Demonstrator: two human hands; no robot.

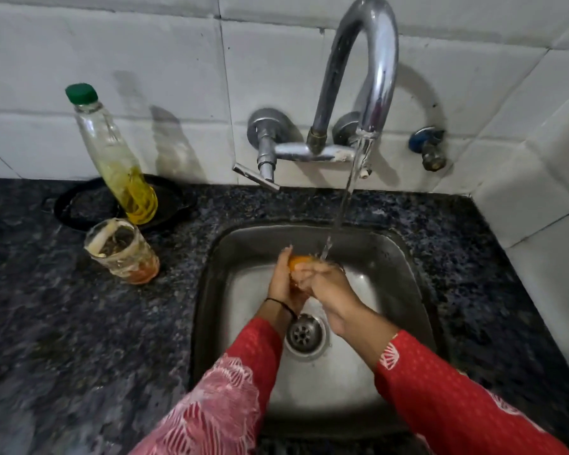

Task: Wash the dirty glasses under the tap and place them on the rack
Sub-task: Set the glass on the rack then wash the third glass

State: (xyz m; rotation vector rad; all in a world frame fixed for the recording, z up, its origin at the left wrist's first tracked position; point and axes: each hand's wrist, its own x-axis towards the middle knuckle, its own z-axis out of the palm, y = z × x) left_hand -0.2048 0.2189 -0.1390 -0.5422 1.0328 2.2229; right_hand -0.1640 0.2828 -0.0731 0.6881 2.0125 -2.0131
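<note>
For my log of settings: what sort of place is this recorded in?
Probably a home kitchen: a steel sink sunk in a dark stone counter, a wall tap running onto a glass being washed, and a second dirty glass beside a bottle against white tiles.

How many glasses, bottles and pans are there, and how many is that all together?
Glasses: 2, the held glass and the standing glass
Bottles: 1, the bottle
Pans: 1, the black pan
Total: 4
</note>
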